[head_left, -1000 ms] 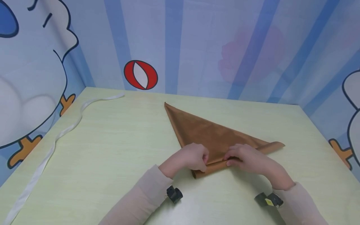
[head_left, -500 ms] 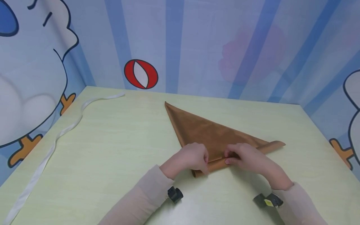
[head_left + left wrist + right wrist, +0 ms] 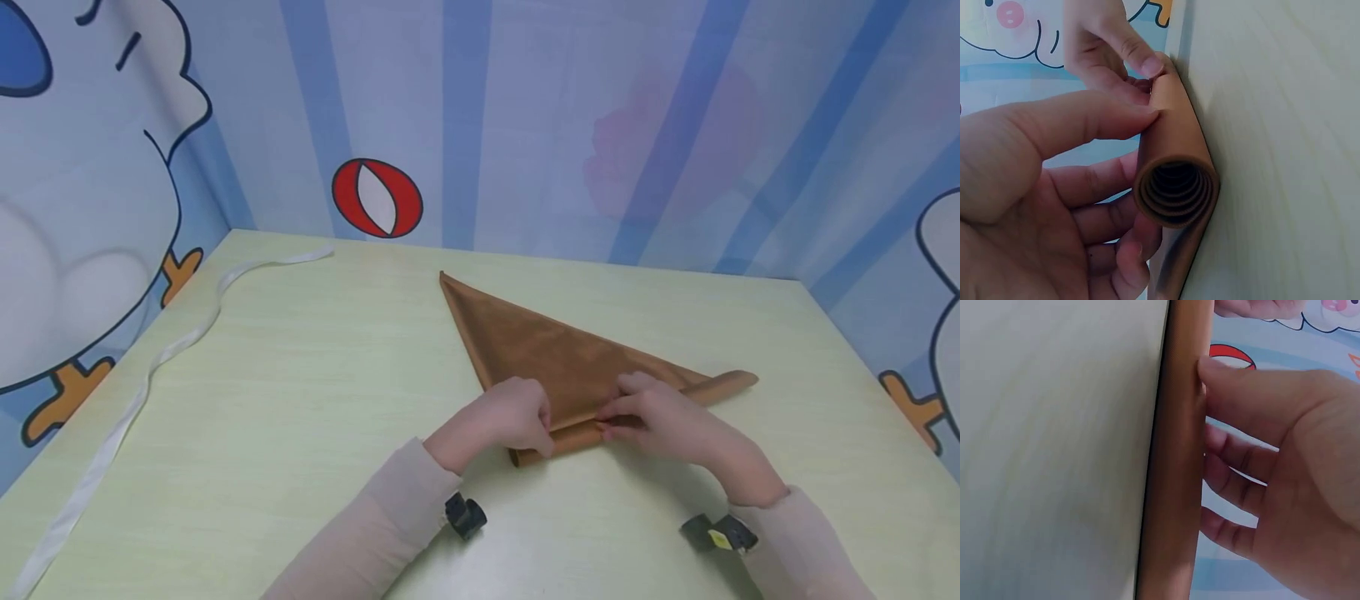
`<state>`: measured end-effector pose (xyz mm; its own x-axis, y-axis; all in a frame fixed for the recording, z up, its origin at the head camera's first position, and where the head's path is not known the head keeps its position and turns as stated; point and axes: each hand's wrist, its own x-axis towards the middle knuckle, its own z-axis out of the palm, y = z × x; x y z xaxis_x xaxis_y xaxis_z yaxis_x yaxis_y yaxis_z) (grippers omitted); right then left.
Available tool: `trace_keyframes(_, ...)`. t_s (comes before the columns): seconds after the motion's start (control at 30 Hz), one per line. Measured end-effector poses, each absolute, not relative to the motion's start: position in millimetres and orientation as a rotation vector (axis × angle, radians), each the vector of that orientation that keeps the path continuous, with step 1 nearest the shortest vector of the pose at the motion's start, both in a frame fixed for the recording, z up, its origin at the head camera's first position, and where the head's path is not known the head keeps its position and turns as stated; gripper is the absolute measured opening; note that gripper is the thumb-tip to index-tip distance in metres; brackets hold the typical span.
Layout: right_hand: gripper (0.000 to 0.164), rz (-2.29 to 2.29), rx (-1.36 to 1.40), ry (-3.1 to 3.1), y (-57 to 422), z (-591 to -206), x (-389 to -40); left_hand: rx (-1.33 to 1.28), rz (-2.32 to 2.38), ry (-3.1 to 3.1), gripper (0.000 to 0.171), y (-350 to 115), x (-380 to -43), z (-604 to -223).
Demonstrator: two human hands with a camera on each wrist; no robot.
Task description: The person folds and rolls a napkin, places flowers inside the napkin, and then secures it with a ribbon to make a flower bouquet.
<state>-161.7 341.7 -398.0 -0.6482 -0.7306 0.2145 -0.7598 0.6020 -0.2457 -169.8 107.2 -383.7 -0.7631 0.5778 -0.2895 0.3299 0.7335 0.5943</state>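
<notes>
Brown and smooth, lies on the worktop [image 3: 337, 375] as a part-rolled sheet [image 3: 551, 354], with a roll [image 3: 579, 437] along the near edge, on a long axis from near left to far right, and with flat material beyond. Pinches that roll between thumb and fingers with the left hand [image 3: 510, 412], close to the coiled open end, and again with the right hand [image 3: 663, 421], farther along the same axis. Shows, well apart to the left, a wavy white ribbon [image 3: 153, 367].
</notes>
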Motion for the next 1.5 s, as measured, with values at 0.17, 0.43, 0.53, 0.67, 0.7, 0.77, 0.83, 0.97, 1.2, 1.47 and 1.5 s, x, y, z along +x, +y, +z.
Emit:
trace_keyframes(0.17,0.024,0.425,1.266,-2.824,343,-396,-162,0.674,0.759,2.452,0.046,105,-174,-386)
trace_keyframes(0.43,0.017,0.452,1.267,-2.862,344,-396,-162,0.682,0.768,2.436,0.042,103,-176,-385)
trace_keyframes(0.53,0.014,0.466,1.305,-2.835,344,-396,-162,0.704,0.755,2.432,0.036,103,-176,-384)
trace_keyframes(0.67,0.012,0.484,1.357,-2.802,344,-396,-161,0.723,0.731,2.416,0.026,103,-175,-383)
trace_keyframes(0.7,0.012,0.486,1.372,-2.791,344,-395,-161,0.729,0.724,2.411,0.024,103,-174,-382)
trace_keyframes(0.77,0.012,0.489,1.394,-2.781,343,-395,-161,0.748,0.706,2.405,0.024,103,-173,-382)
trace_keyframes(0.83,0.012,0.493,1.411,-2.781,342,-395,-160,0.77,0.688,2.401,0.024,103,-172,-382)
trace_keyframes(0.97,0.011,0.515,1.431,-2.801,341,-395,-160,0.806,0.645,2.407,0.027,103,-169,-381)
trace_keyframes(1.2,0.01,0.552,1.416,-2.838,340,-394,-160,0.805,0.585,2.442,0.029,104,-166,-378)
trace_keyframes(1.47,0.009,0.578,1.311,-2.917,338,-393,-160,0.885,0.567,2.463,0.028,107,-165,-378)
trace_keyframes(1.5,0.009,0.578,1.301,-2.922,337,-394,-160,0.878,0.569,2.464,0.028,107,-165,-378)
